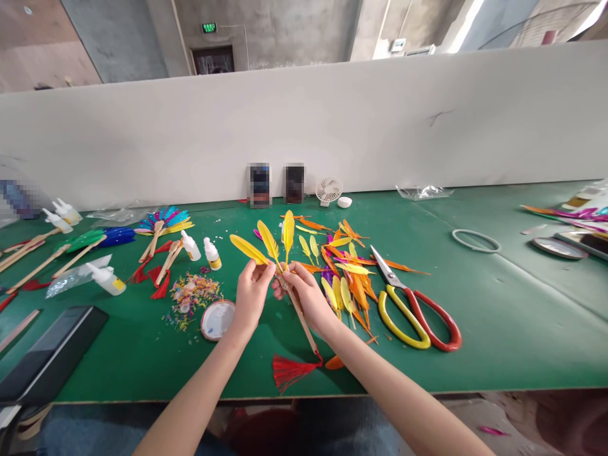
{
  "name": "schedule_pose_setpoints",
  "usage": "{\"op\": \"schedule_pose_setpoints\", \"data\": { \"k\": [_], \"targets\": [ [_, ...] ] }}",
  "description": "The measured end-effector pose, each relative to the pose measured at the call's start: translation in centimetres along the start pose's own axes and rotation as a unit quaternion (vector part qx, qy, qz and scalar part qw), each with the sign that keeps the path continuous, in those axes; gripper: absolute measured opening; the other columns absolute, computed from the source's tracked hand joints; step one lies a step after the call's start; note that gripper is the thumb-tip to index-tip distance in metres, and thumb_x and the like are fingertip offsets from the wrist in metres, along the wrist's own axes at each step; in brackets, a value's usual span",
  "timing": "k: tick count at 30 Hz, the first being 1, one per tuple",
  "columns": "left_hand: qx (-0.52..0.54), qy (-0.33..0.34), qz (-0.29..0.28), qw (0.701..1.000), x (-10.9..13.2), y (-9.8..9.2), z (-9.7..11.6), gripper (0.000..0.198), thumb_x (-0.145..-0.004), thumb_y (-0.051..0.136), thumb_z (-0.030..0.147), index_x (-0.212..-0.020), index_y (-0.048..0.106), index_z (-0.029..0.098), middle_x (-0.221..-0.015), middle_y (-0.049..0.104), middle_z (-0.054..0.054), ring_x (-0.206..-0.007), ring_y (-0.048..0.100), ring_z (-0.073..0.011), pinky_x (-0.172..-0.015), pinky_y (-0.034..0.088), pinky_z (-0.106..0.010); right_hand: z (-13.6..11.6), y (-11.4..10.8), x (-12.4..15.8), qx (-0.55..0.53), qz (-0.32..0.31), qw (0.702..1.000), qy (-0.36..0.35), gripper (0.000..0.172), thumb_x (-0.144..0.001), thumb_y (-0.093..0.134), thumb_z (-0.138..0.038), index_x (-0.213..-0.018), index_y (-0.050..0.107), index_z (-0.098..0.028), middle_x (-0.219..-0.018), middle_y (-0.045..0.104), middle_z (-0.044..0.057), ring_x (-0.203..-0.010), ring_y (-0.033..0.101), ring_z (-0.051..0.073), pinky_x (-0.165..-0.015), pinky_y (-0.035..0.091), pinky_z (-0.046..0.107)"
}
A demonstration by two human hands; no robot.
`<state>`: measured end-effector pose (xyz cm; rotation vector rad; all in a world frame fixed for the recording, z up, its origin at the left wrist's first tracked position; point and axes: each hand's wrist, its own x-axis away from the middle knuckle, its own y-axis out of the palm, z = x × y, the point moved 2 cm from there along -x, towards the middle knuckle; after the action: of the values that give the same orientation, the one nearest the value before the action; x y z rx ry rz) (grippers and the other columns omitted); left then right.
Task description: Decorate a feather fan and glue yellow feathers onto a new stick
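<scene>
My left hand (253, 292) pinches the base of yellow feathers (266, 244) that fan up from the top of a wooden stick (302, 320). My right hand (306, 294) grips the same stick just below the feathers. A red tassel (291, 371) hangs from the stick's lower end near the table's front edge. Right of my hands lies a loose pile of orange and yellow feathers (349, 272). Large scissors (411, 304) with one yellow and one red handle rest beside that pile.
The green table (498, 329) holds a round lid with glue (217, 319), small glue bottles (202, 248), feather scraps (192, 294), finished feather fans (161, 223), a dark tray (47, 354), a ring (475, 240) and a small white fan (329, 190). A white partition stands behind.
</scene>
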<state>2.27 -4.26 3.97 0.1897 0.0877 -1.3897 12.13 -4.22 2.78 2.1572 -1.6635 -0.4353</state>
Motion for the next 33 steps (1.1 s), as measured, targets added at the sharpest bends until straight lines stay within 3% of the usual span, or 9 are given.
{"op": "schedule_pose_setpoints", "data": {
  "k": [15, 22, 33],
  "targets": [
    [0.002, 0.001, 0.007, 1.0, -0.2, -0.2, -0.2, 0.022, -0.066, 0.06, 0.038, -0.07, 0.053, 0.018, -0.06, 0.056, 0.003, -0.057, 0.052, -0.0108, -0.056, 0.041, -0.022, -0.2, -0.1, -0.1, 0.006, -0.01, 1.0, 0.023, 0.012, -0.07, 0.049, -0.032, -0.065, 0.048, -0.021, -0.055, 0.055, -0.006, -0.049, 0.052, 0.01, -0.056, 0.042, 0.025],
    [0.027, -0.011, -0.01, 1.0, -0.1, -0.2, -0.2, 0.02, -0.067, 0.061, 0.034, -0.074, 0.054, 0.017, -0.07, 0.06, 0.001, -0.072, 0.058, -0.0135, -0.072, 0.043, -0.026, -1.2, -1.1, -0.4, 0.054, 0.065, 0.996, 0.004, 0.017, -0.066, 0.057, -0.036, -0.072, 0.058, -0.02, -0.064, 0.054, -0.004, -0.061, 0.051, 0.009, -0.056, 0.041, 0.021],
    [0.005, -0.041, -0.046, 0.998, 0.1, 0.1, 0.1, 0.022, -0.064, 0.061, 0.035, -0.073, 0.054, 0.016, -0.07, 0.061, 0.0, -0.067, 0.057, -0.014, -0.062, 0.044, -0.025, -1.4, -1.5, -0.3, 0.071, 0.084, 0.993, -0.047, 0.021, -0.064, 0.063, -0.039, -0.063, 0.052, -0.02, -0.056, 0.047, -0.006, -0.055, 0.046, 0.008, -0.055, 0.038, 0.021]
  ]
}}
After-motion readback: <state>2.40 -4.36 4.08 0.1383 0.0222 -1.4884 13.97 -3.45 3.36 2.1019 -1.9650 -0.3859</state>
